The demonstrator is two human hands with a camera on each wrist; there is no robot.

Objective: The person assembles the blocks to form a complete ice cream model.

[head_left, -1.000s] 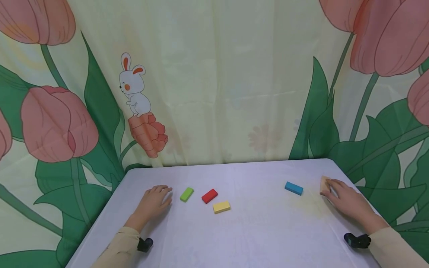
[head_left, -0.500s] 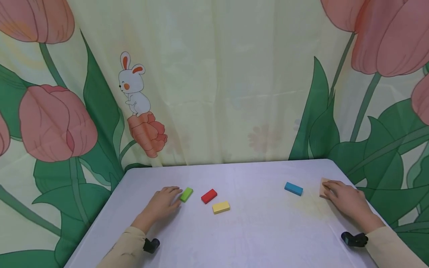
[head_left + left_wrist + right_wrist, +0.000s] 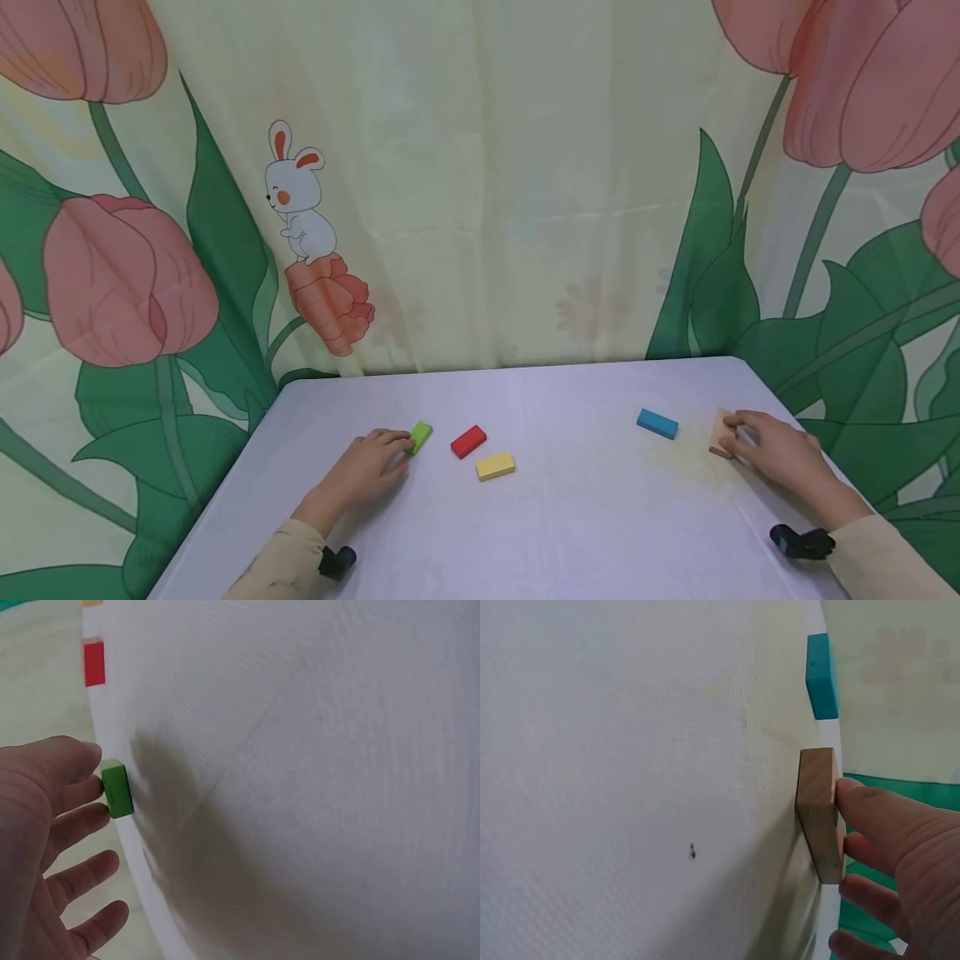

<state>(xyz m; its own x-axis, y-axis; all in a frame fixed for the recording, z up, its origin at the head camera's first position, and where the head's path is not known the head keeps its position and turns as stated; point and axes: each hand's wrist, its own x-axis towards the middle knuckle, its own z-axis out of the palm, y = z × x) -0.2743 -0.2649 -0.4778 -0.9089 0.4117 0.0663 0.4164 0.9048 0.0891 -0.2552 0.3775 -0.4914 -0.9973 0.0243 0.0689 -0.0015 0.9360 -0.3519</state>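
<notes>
My left hand [image 3: 369, 467] reaches in from the left, palm down, its fingertips at the near side of a small green block [image 3: 422, 435]. Up close in the left wrist view, index and middle fingertips seem to touch the green block's upper side, with the thumb just off it. At the right, my right hand [image 3: 780, 454] rests thumb and fingertips on the upper side of a plain wooden block [image 3: 717, 437]. That wooden block [image 3: 817, 802] lies on the white tabletop in the right wrist view, and the fingers do not wrap round it.
A red block [image 3: 468, 442] and a yellow block [image 3: 496, 467] lie right of the green one. Left of the wooden block is a blue block [image 3: 657, 423]. White cloth covers the table [image 3: 570, 525]; a printed curtain [image 3: 540, 208] hangs behind it.
My left hand has moved right and reached the green block. The wooden block has slid slightly toward me and to the left under my right fingertips. The other blocks stay put.
</notes>
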